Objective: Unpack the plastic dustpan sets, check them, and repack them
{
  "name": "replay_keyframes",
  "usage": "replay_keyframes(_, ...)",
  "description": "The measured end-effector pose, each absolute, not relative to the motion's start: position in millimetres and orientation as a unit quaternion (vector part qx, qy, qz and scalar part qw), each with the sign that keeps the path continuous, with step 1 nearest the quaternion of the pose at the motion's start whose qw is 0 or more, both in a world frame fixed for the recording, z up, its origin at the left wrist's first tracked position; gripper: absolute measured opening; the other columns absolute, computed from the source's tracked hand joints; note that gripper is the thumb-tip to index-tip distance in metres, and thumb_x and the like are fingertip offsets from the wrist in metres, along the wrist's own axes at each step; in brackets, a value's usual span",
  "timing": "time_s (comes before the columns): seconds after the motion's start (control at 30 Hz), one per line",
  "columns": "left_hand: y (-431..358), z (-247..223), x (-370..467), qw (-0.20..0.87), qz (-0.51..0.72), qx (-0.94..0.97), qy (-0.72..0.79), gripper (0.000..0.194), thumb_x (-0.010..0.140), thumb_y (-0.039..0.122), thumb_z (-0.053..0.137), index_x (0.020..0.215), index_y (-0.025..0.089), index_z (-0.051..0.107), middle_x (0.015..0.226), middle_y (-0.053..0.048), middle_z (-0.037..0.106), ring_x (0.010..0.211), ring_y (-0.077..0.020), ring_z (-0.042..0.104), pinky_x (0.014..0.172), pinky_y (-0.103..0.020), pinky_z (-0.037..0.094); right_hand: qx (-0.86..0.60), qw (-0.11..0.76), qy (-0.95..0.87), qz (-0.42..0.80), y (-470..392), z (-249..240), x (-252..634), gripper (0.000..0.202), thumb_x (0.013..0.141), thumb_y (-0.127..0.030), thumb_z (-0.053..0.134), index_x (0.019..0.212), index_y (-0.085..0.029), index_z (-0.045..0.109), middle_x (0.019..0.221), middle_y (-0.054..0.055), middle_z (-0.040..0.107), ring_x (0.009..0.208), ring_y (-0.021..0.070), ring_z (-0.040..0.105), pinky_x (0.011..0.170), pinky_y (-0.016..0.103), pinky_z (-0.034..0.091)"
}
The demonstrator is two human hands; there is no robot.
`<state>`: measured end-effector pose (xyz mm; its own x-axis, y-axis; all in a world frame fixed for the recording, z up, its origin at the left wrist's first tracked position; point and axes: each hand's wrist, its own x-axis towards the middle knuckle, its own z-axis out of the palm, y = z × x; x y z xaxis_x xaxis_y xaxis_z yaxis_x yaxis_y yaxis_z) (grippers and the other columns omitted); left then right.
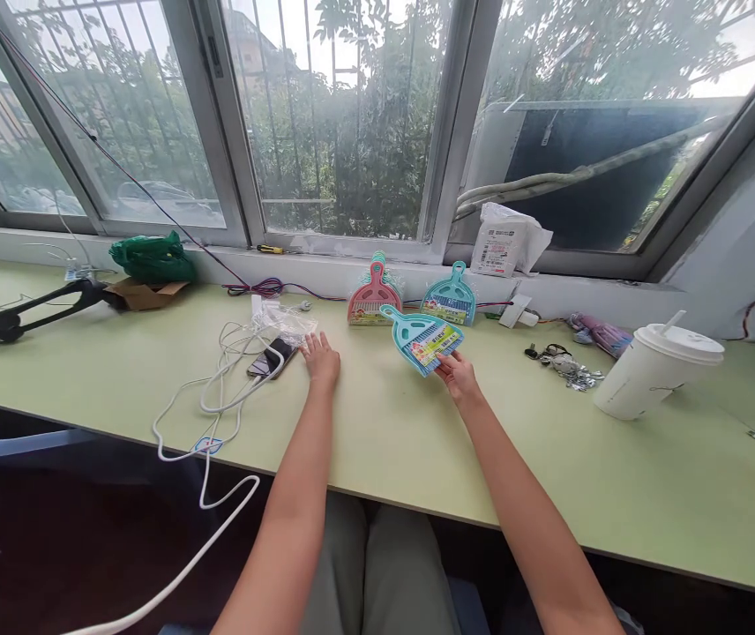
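In the center of the frame, the right hand (460, 381) has its grip closed on a blue dustpan (410, 333) with a colourful label. The thumb and fingers pinch its wide edge at the lower right, and its handle points to the upper left. The dustpan is tilted; I cannot tell if it touches the tabletop (384, 432).

Just behind it, a second blue dustpan (458, 280) stands upright near the window sill, with its handle up. To the left of this one, a stack of pink dustpans (376, 287) also stands upright.

The left hand (322, 362), left of the center, has its grip open and empty. It lies palm down on the tabletop, with fingers stretched, just beside a phone (260, 365). A white cable (217, 401) lies in loops there, and crumpled clear plastic (288, 324) lies behind the phone. At the right of the frame stands a white cup (648, 370) with a straw.
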<state>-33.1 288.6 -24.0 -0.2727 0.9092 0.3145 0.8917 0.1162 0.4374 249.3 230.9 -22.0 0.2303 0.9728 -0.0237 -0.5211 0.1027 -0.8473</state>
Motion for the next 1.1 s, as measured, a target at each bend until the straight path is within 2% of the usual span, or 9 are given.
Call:
replay_keyframes(0.1, 288.4, -24.3, -34.6, 0.005, 0.225, 0.604, 0.764, 0.061, 0.086, 0.017, 0.039, 0.146, 0.011, 0.030, 0.136, -0.023, 0.047, 0.131, -0.0334, 0.037, 0.109, -0.053, 0.019, -0.385, 0.687, -0.289, 0.544, 232.0, -24.0, 252.9, 0.031, 0.069, -0.009, 0.069, 0.096, -0.019, 0.058, 0.088, 0.002, 0.073, 0.075, 0.0156, 0.071, 0.069, 0.026, 0.060)
replay_keyframes(0.17, 285.2, -18.6, -31.3, -0.031, 0.201, 0.617, 0.760, 0.056, 0.085, 0.010, 0.035, 0.140, 0.011, 0.041, 0.124, -0.023, 0.055, 0.121, -0.0321, 0.047, 0.105, -0.049, 0.026, -0.385, 0.689, -0.286, 0.543, 232.4, -24.5, 253.5, 0.029, 0.070, -0.008, 0.067, 0.095, -0.019, 0.058, 0.086, 0.002, 0.073, 0.074, 0.0154, 0.071, 0.068, 0.026, 0.060)
replay_keyframes(0.27, 278.4, -8.3, -28.2, -0.050, 0.150, 0.635, 0.757, 0.043, 0.082, 0.004, 0.037, 0.113, 0.011, 0.065, 0.114, -0.023, 0.059, 0.115, -0.0322, 0.050, 0.099, -0.045, 0.030, -0.391, 0.690, -0.281, 0.540, 232.5, -24.6, 253.4, 0.029, 0.069, -0.007, 0.067, 0.094, -0.018, 0.058, 0.085, 0.002, 0.073, 0.073, 0.0156, 0.071, 0.068, 0.027, 0.061)
replay_keyframes(0.43, 274.8, -0.1, -31.6, -0.036, 0.198, 0.643, 0.739, 0.030, 0.076, 0.004, 0.047, 0.092, 0.017, 0.069, 0.109, -0.017, 0.061, 0.114, -0.0318, 0.050, 0.106, -0.049, 0.021, -0.396, 0.686, -0.283, 0.541, 232.4, -24.1, 254.8, 0.031, 0.067, -0.007, 0.069, 0.093, -0.019, 0.057, 0.083, 0.002, 0.073, 0.071, 0.0163, 0.071, 0.068, 0.029, 0.061)
replay_keyframes(0.57, 275.1, -2.1, -25.1, 0.023, 0.254, 0.602, 0.757, 0.035, 0.082, 0.007, 0.041, 0.107, 0.015, 0.065, 0.107, -0.019, 0.061, 0.109, -0.0321, 0.055, 0.105, -0.050, 0.023, -0.405, 0.681, -0.287, 0.539, 232.9, -24.6, 255.8, 0.031, 0.067, -0.007, 0.069, 0.092, -0.019, 0.056, 0.081, 0.001, 0.073, 0.069, 0.0162, 0.071, 0.065, 0.028, 0.061)
replay_keyframes(0.7, 274.3, -11.6, -11.5, -0.001, 0.286, 0.631, 0.721, 0.046, 0.088, 0.029, 0.043, 0.134, 0.020, 0.048, 0.126, -0.020, 0.052, 0.120, -0.0358, 0.047, 0.104, -0.053, 0.024, -0.419, 0.669, -0.301, 0.535, 233.4, -25.8, 254.8, 0.036, 0.066, -0.008, 0.072, 0.096, -0.018, 0.056, 0.081, 0.003, 0.073, 0.069, 0.0174, 0.071, 0.064, 0.029, 0.061)
replay_keyframes(0.8, 277.4, -17.8, -7.5, 0.041, 0.224, 0.675, 0.701, 0.033, 0.085, 0.027, 0.048, 0.115, 0.027, 0.063, 0.121, -0.015, 0.058, 0.118, -0.0342, 0.049, 0.108, -0.057, 0.014, -0.420, 0.658, -0.314, 0.540, 233.1, -25.3, 253.1, 0.039, 0.065, -0.008, 0.072, 0.099, -0.017, 0.055, 0.081, 0.003, 0.073, 0.069, 0.0178, 0.071, 0.063, 0.029, 0.061)
replay_keyframes(0.93, 280.1, -17.0, -9.0, 0.022, 0.240, 0.644, 0.726, 0.026, 0.084, 0.019, 0.044, 0.096, 0.017, 0.068, 0.106, -0.019, 0.063, 0.108, -0.0342, 0.056, 0.109, -0.059, 0.009, -0.422, 0.652, -0.325, 0.540, 231.3, -23.0, 250.4, 0.037, 0.066, -0.008, 0.070, 0.099, -0.018, 0.055, 0.080, 0.003, 0.073, 0.067, 0.0181, 0.071, 0.062, 0.029, 0.061)
replay_keyframes(1.1, 272.4, -10.6, -8.4, 0.004, 0.211, 0.640, 0.739, 0.035, 0.080, 0.015, 0.051, 0.114, 0.014, 0.057, 0.117, -0.022, 0.056, 0.114, -0.0350, 0.050, 0.095, -0.048, 0.037, -0.427, 0.626, -0.352, 0.550, 228.0, -20.4, 244.7, 0.035, 0.068, -0.010, 0.070, 0.099, -0.017, 0.056, 0.082, 0.005, 0.074, 0.069, 0.0196, 0.071, 0.064, 0.031, 0.061)
